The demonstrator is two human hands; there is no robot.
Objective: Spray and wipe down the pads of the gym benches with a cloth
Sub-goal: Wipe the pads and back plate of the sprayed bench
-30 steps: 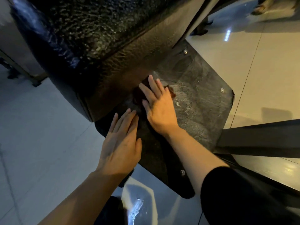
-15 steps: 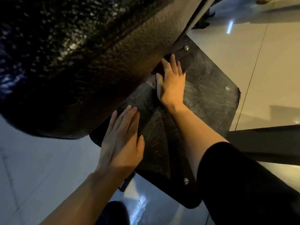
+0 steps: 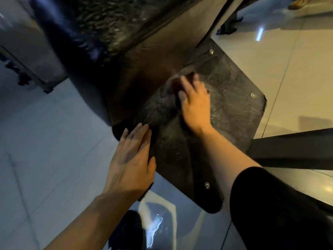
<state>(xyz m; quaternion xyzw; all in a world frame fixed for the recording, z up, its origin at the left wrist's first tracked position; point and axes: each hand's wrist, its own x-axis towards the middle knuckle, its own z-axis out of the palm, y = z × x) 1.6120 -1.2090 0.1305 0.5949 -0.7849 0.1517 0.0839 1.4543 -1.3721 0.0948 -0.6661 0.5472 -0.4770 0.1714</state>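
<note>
The right hand [image 3: 195,107] reaches forward from a black sleeve [image 3: 273,210], forearm bare, palm down with the fingers stretched out and pressing a dark reddish cloth [image 3: 175,85] flat against the black plate [image 3: 230,105]. The fingertips and the cloth are smeared with motion blur, so how much of the cloth lies under the palm I cannot tell. The left hand [image 3: 132,163] rests flat and relaxed on the near left corner of the same plate, fingers straight and close together, thumb out to the side, holding nothing.

The plate is a flat, dark, textured sheet with rounded corners and small shiny bolts [image 3: 252,95] near its edges; pale streaks show across its surface around and beyond the right hand. Above and to the left rises the big black bench pad [image 3: 115,33], its grained vinyl glossy with highlights, its lower side overhanging the plate just beside the cloth.

The far right corner of the plate looks chipped. To the right, a dark metal beam [image 3: 295,148] runs off from beside the plate. Pale floor tiles [image 3: 45,141] lie open on the left, warmer lit tiles on the right, and someone's shoe [image 3: 296,3] shows at the top right edge, well apart.
</note>
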